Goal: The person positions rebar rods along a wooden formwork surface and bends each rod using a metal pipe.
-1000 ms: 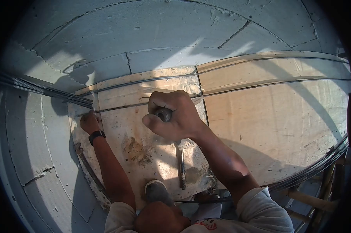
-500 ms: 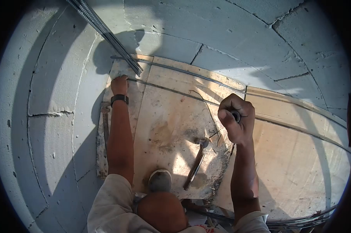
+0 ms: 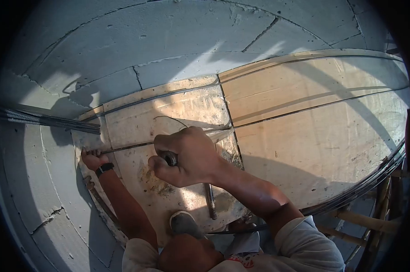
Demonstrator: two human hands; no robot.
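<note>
My left hand (image 3: 94, 157), below a dark watch, is closed on the left end of a thin ribbed steel bar (image 3: 282, 117), which runs right across the plywood boards (image 3: 304, 158). My right hand (image 3: 184, 156) is raised over the boards in a fist around an upright round metal tool (image 3: 170, 158); only its hollow-looking end shows. Beneath the right wrist a hammer-like tool lies on the board, its handle (image 3: 210, 201) in view and its head hidden. A second bar (image 3: 155, 97) lies farther back, near the block wall.
A bundle of ribbed bars (image 3: 46, 120) juts in from the left. Pale block walls (image 3: 168, 27) rise behind and at the left. More bars (image 3: 354, 192) curve along the lower right, beside wooden poles (image 3: 366, 222). A rusty bar (image 3: 103, 204) lies at the left board edge.
My left hand has come nearer to me with the bar end, and the bar now lies farther from the back one. The view has swung right and back. My right hand still grips its tool.
</note>
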